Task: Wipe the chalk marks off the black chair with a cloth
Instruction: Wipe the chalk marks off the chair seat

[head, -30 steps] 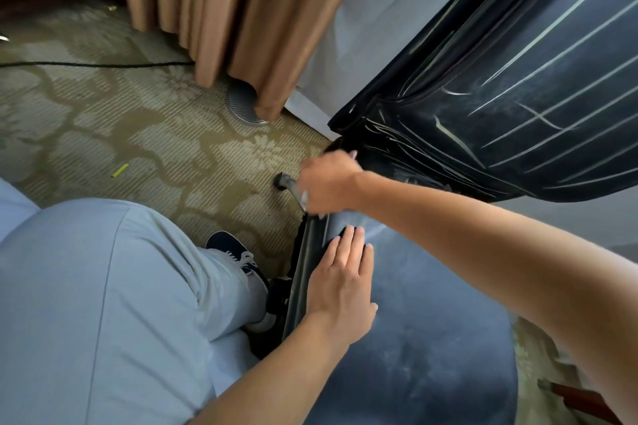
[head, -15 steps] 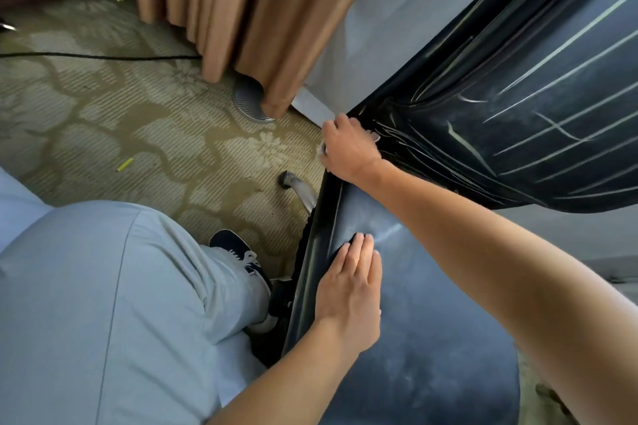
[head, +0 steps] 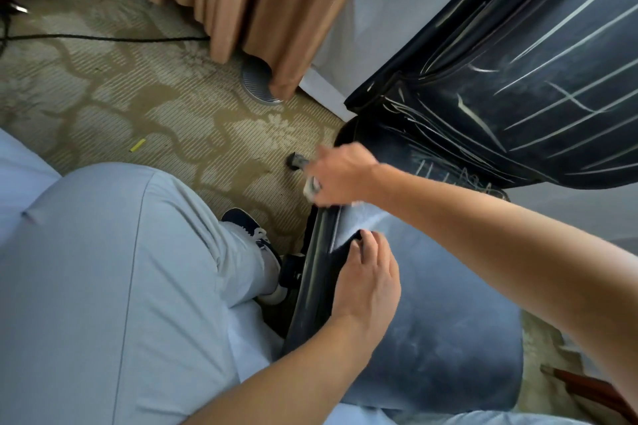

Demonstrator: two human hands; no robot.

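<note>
we are gripping a small pale cloth [head: 312, 186] in our right hand [head: 340, 173] at the black fabric chair's [head: 448, 314] rear left seat corner, chalk streaks [head: 538, 103] lying up-right on the backrest, while our flat, straight-fingered left hand [head: 367, 281] is bracing the seat's left edge.

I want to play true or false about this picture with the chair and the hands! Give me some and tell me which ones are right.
1. The chair back has white chalk lines on it. True.
2. The left hand is up on the chair back. False: it rests on the seat, near its edge.
3. The right hand is at the corner where seat and back meet. True.
4. The curtain is blue. False: it is tan.
5. A black cable lies on the carpet. True.
6. The person is barefoot. False: a dark shoe shows beside the seat.
</note>
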